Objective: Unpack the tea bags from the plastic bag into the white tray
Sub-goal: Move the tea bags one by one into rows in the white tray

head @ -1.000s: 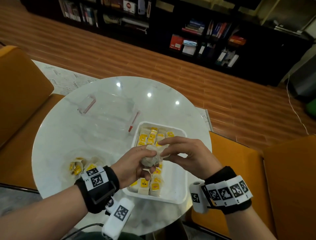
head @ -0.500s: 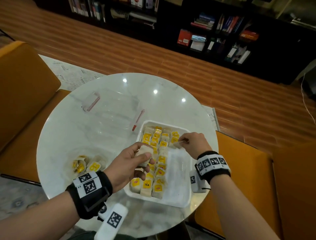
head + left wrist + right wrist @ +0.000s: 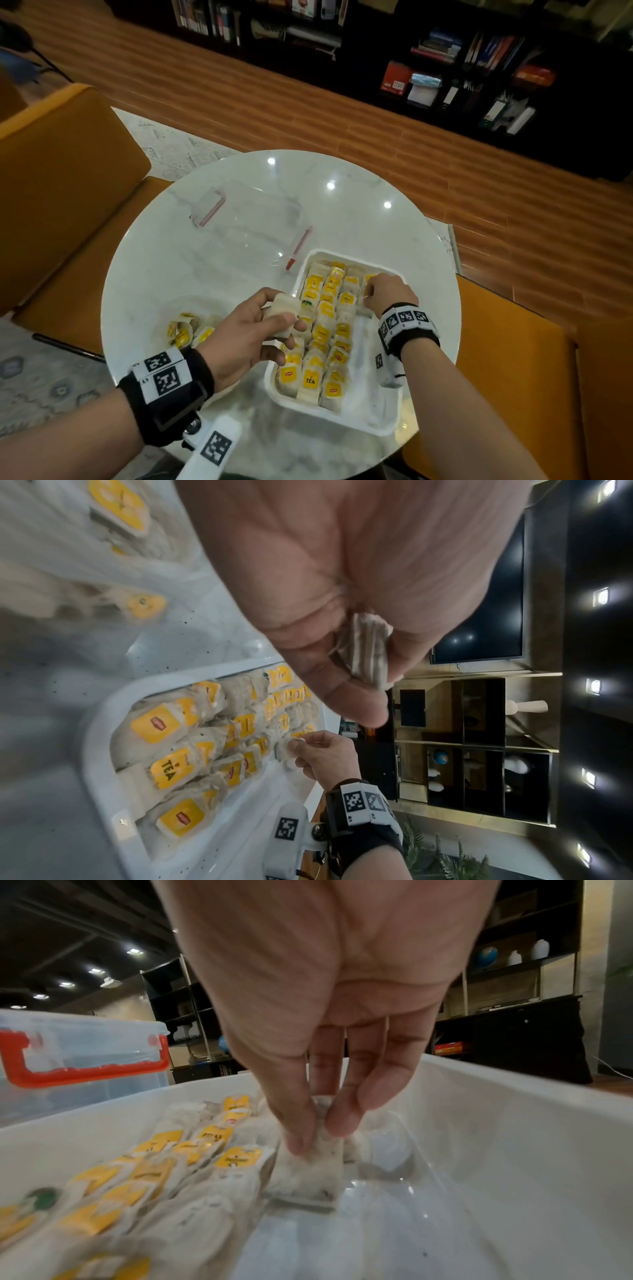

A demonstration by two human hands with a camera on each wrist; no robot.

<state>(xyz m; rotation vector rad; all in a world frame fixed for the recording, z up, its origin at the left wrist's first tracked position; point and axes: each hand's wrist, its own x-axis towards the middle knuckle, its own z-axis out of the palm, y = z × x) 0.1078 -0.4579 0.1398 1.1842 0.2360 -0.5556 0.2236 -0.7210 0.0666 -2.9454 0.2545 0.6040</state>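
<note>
Right hand (image 3: 318, 1042) pinches one tea bag (image 3: 308, 1172) in white tray (image 3: 346, 416).
Left hand (image 3: 246, 337) grips small stack of tea bags (image 3: 282, 317) beside tray.

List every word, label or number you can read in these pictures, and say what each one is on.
"TEA" – on a yellow tag of a tea bag at the near end of the white tray.
"L1" – beside the square code on the left wristband.
"R1" and "R2" – under the square codes on the right wristband.
Red logos on other yellow tags: too small to read.
Book spines on the shelves: too blurred to read.
</note>
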